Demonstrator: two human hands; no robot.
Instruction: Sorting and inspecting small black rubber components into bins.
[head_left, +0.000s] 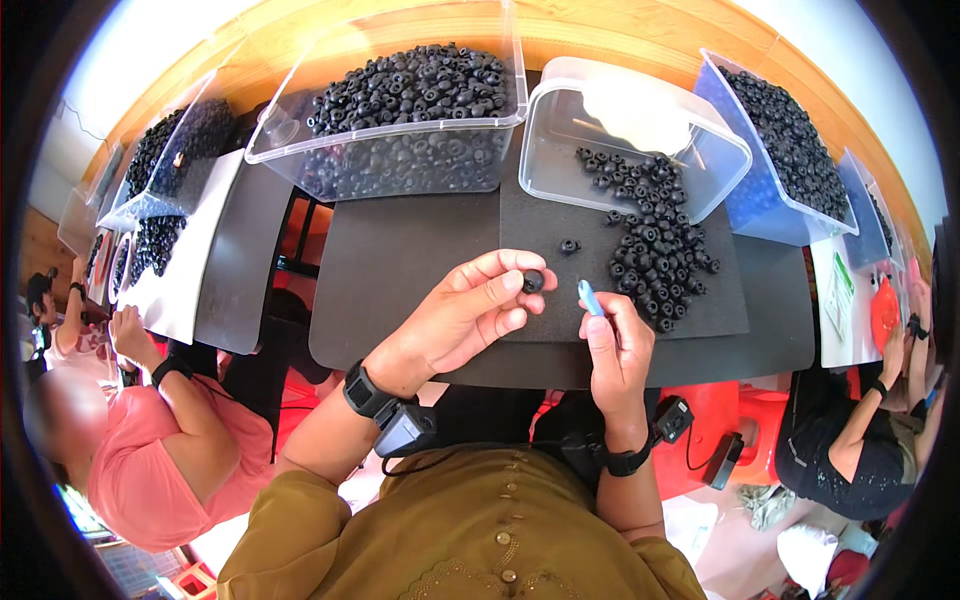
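Observation:
A small round black part with a hollow is pinched between the thumb and fingers of my left hand. My right hand grips a short, slim, light-blue tool, its tip pointing up and left. The tool and the part are apart, both above the table's near side; the tool's exact kind is too small to tell. Past my right hand spreads a pile of like black parts on a dark mat. One loose black part lies left of the pile.
A clear bin lies tipped behind the pile, some parts inside. Full clear bins stand at far left and far right. Co-workers sit at left and right. Red stools stand under the dark table.

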